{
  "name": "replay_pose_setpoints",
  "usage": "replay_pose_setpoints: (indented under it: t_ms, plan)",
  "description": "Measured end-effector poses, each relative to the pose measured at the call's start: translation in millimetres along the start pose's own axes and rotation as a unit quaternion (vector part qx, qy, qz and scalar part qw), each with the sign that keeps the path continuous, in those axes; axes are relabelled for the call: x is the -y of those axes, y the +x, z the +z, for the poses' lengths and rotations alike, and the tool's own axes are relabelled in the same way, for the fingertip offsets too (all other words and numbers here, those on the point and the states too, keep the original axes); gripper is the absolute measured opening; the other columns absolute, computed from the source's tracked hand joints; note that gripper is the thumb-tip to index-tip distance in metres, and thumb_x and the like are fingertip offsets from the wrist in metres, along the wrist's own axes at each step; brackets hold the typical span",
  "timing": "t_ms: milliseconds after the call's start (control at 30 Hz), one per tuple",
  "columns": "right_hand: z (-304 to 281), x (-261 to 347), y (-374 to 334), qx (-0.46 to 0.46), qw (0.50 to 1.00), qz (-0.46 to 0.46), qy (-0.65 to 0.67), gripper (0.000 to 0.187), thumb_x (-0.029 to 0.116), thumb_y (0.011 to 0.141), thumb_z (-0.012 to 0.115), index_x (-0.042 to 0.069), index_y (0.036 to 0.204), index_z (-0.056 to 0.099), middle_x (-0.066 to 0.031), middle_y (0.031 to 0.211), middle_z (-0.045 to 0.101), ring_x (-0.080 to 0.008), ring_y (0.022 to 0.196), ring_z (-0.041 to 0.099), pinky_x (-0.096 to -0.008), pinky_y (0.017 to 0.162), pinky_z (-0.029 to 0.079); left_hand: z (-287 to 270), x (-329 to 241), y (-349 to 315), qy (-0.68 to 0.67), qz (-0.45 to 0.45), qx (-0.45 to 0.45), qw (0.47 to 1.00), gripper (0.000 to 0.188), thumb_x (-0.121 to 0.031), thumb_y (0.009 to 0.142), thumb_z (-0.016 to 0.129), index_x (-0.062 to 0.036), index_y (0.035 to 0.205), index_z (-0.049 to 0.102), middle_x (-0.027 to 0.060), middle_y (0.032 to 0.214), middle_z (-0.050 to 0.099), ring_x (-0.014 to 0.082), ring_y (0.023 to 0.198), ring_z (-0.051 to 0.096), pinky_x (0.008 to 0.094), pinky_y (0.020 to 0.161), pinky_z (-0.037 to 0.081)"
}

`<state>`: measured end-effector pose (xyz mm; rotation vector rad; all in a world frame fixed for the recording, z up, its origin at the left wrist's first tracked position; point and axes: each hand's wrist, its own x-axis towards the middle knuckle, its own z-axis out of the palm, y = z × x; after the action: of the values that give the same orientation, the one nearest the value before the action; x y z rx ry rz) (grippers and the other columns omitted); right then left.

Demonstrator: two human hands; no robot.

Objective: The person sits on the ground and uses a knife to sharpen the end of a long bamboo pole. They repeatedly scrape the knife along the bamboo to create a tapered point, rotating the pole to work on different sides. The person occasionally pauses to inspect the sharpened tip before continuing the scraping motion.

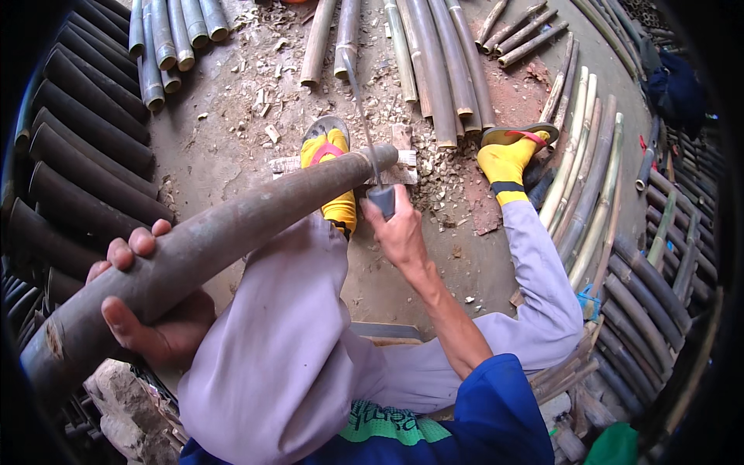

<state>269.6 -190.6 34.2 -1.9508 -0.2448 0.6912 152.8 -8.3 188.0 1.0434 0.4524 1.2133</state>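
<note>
A thick grey-brown bamboo pole (pixel 232 225) slants across my raised left leg, its far end close to a wooden block (pixel 405 164) on the ground. My left hand (pixel 155 310) wraps round the pole's near part, thumb on one side and fingers over the other. In my right hand (pixel 399 232) is the dark handle of a long thin blade (pixel 358 101). The blade stands edge-on across the pole near a pale ring by its far end. Whether it has teeth cannot be made out.
Dark bamboo poles (pixel 93 167) lie stacked at left. More bamboo lengths (pixel 442 70) lie ahead and poles (pixel 589 170) at right. Wood chips (pixel 271 133) litter the ground. My feet, in yellow socks (pixel 508 167) and sandals, are spread apart. A rough stone (pixel 128 403) sits lower left.
</note>
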Motion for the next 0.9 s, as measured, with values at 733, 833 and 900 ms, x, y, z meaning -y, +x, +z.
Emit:
replay_pose_setpoints:
  t_ms: [733, 833, 900]
  plan:
    - [2, -2, -15, 0.021, 0.997, -0.052, -0.051, 0.041, 0.033, 0.086, 0.062, 0.001, 0.104, 0.043, -0.021, 0.073, 0.063, -0.0356, 0.068, 0.067, -0.0429, 0.057, 0.051, 0, -15, -6, -0.027, 0.005, 0.0, 1.0, 0.061, -0.038, 0.074, 0.067, -0.0082, 0.123, 0.044, 0.0115, 0.113, 0.049, 0.0263, 0.111, 0.047, 0.0495, 0.106, 0.032]
    - [-6, -10, 9, 0.011, 0.999, 0.046, -0.015, 0.043, 0.035, 0.086, 0.062, 0.002, 0.105, 0.042, -0.0209, 0.073, 0.063, -0.0383, 0.069, 0.066, -0.045, 0.057, 0.05, -2, -8, -4, -0.005, 0.013, -0.032, 0.999, 0.065, -0.04, 0.075, 0.062, -0.0061, 0.126, 0.042, 0.0122, 0.116, 0.049, 0.0273, 0.116, 0.044, 0.0513, 0.108, 0.029]
    - [-1, 3, -15, 0.012, 0.997, -0.069, -0.018, 0.045, 0.038, 0.086, 0.061, 0.001, 0.105, 0.042, -0.021, 0.072, 0.063, -0.0381, 0.068, 0.065, -0.0449, 0.056, 0.05, 1, -5, -4, 0.0, 0.017, -0.05, 0.999, 0.064, -0.04, 0.075, 0.062, -0.0064, 0.125, 0.043, 0.0117, 0.116, 0.048, 0.0271, 0.116, 0.044, 0.0511, 0.108, 0.029]
